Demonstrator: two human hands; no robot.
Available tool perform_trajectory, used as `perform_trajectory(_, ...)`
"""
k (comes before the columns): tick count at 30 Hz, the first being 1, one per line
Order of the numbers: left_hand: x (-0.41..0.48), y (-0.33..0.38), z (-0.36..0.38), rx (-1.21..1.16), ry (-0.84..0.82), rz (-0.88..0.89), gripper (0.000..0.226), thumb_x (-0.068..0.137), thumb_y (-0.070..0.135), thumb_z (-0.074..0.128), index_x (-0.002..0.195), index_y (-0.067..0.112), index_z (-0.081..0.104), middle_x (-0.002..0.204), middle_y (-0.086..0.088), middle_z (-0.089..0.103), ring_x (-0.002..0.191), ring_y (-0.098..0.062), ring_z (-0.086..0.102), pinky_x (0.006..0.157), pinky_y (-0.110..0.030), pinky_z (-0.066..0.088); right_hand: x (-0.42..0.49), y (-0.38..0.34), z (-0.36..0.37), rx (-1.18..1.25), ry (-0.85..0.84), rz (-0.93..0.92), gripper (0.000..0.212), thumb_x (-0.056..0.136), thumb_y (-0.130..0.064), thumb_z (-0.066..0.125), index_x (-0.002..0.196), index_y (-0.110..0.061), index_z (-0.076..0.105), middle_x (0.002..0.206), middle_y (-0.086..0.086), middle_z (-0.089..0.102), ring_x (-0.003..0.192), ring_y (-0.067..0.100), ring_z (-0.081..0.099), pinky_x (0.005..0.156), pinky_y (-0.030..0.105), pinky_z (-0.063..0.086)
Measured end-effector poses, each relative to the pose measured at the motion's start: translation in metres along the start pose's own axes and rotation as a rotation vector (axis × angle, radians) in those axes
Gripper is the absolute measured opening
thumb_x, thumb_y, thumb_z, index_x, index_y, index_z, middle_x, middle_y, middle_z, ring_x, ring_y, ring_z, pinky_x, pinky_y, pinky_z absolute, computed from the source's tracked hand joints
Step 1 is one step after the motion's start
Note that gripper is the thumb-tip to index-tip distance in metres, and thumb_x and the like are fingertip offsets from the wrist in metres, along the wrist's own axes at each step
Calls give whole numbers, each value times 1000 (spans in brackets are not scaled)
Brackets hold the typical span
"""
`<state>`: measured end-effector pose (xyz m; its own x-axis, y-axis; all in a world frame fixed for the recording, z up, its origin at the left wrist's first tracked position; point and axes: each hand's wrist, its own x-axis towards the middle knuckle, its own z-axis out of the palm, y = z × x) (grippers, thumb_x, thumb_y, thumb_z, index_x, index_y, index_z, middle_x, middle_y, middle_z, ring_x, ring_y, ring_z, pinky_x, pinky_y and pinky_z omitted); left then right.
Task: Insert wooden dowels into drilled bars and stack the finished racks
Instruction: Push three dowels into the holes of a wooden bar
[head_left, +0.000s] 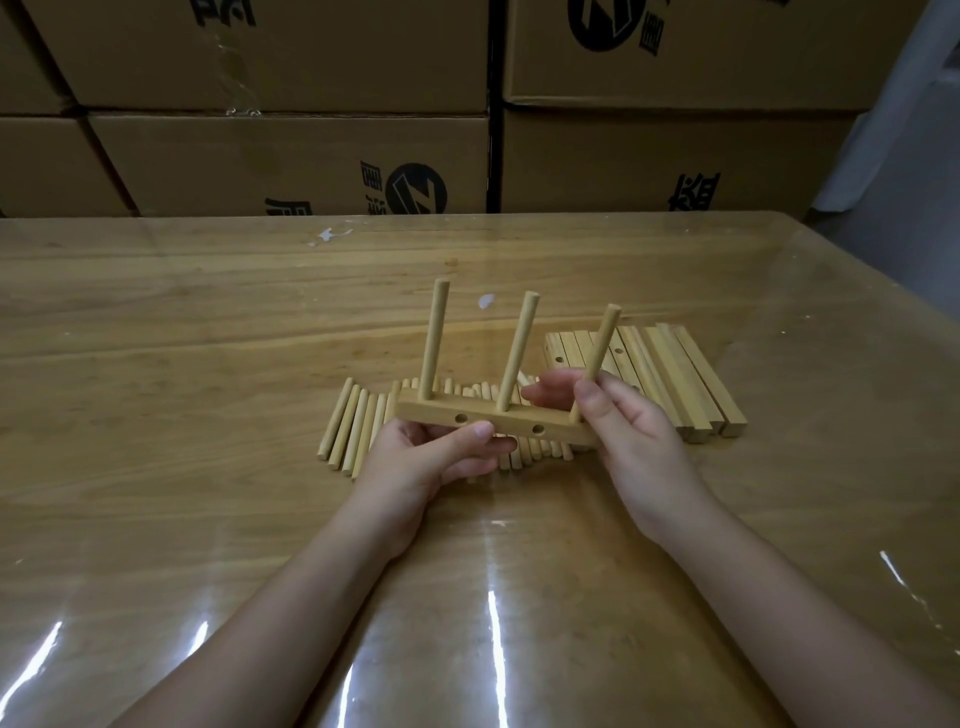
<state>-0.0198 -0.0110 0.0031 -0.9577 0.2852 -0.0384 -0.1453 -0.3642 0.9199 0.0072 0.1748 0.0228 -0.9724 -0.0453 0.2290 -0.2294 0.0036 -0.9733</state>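
Cardboard boxes (291, 156) stood closed behind the counter's (208, 322) far edge, contents unseen. Above mid-counter, the left hand (441, 457) pinched the drilled bar (493, 423) near its left end; the right hand (618, 415) gripped the third dowel (597, 353) at the right end. Loose dowels (358, 426) lay beneath, spare bars (675, 374) just right.

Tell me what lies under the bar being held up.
Under the bar, loose dowels lie side by side on the table. The bar, the left hand and the right hand cover the middle of the pile, so its full count stays hidden.
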Motion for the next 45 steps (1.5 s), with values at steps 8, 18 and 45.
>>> perform_trajectory(8, -3, 5, -3, -4, -94, 4, 31, 66, 20, 80, 96, 25, 73, 101, -18, 72, 95, -33, 70, 70, -26, 57, 1, -5, -5, -36, 1, -5, 24, 91, -32, 45, 105, -22, 62, 101, -2, 72, 107, 11, 61, 97, 39, 41)
perform_trajectory(18, -5, 5, 0, 92, -91, 32, 38, 65, 29, 82, 102, 27, 74, 103, -11, 73, 98, -27, 70, 72, -25, 56, 0, -4, 2, 6, 114, -64, 21, 89, -31, 48, 84, -23, 67, 89, -4, 72, 96, 7, 63, 81, 10, 44)
perform_trajectory(45, -8, 7, 6, 234, -177, 50, 33, 68, 20, 80, 99, 32, 75, 97, -5, 75, 92, -21, 71, 69, -22, 55, 0, -11, -4, -182, 17, -90, 24, 73, -31, 71, 96, -25, 67, 99, -7, 71, 101, 6, 63, 87, 25, 49)
